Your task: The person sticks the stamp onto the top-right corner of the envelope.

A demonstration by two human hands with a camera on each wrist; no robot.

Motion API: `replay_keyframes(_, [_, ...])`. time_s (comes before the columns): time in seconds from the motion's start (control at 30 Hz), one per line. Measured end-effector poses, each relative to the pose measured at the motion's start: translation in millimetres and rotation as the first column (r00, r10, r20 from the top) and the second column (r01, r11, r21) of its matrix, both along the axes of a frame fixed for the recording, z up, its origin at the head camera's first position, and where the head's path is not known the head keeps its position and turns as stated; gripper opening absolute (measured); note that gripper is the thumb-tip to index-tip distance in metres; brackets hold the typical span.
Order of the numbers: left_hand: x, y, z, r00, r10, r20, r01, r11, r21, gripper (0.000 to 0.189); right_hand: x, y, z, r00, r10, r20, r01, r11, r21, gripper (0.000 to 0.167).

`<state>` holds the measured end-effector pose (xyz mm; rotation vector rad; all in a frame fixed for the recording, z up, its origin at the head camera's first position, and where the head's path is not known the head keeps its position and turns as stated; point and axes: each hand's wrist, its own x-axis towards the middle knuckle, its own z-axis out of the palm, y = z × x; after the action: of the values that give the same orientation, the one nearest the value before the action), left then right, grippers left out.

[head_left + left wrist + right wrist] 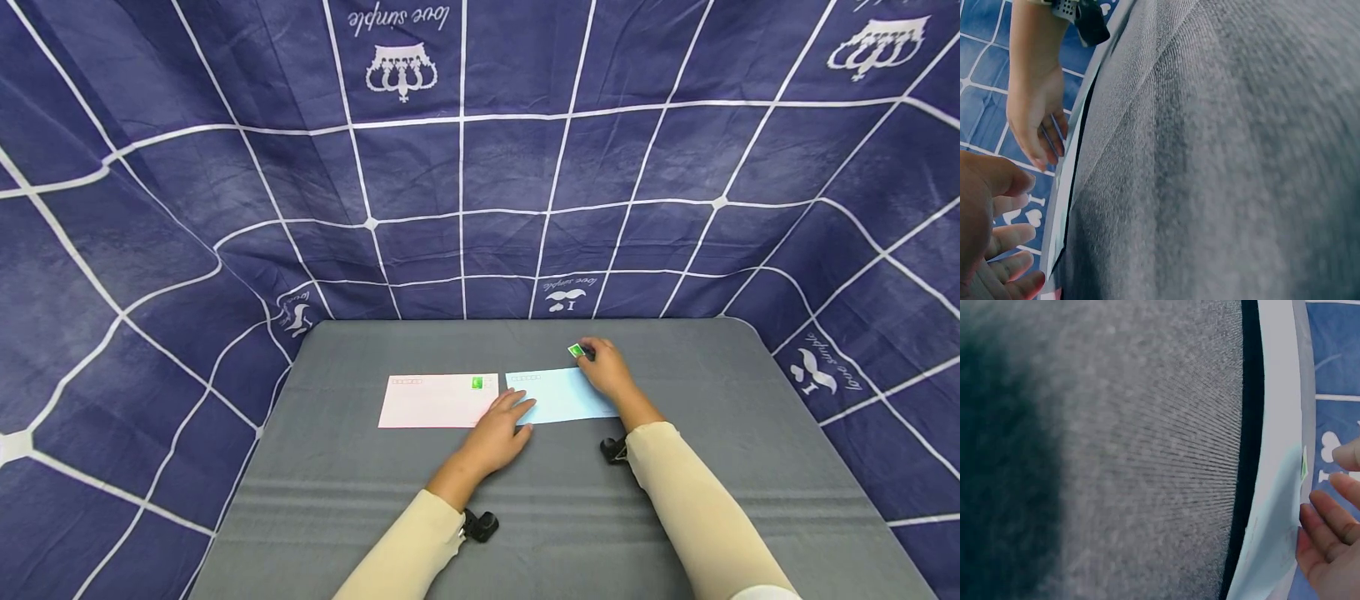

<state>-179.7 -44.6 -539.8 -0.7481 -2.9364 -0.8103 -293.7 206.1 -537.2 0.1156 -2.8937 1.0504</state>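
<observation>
Left hand (498,435): holding splayed fingers over nine-o'clock end of rectangular pale-blue paper envelope (561,393) | right hand (609,372): pinching small white-edged green paper stamp (575,350) near its twelve-o'clock edge | rectangular pale-pink paper envelope (435,404): lying at nine o'clock

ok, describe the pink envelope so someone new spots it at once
On the gray table, find the left hand. The pink envelope lies to that hand's left, near right corner hidden by it, with a green stamp toward the far right corner. Its pink sets it apart from the blue envelope on its right.
</observation>
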Motion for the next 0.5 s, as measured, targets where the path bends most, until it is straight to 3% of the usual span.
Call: replay_keyframes(0.5, [-6.4, 13.7, -4.0, 0.999, -0.04, 0.01, 0.041, 0.994, -0.098, 0.046, -15.3, -0.4, -5.0, 0.999, -0.009, 0.032, 0.008, 0.999, 0.039, 0.037])
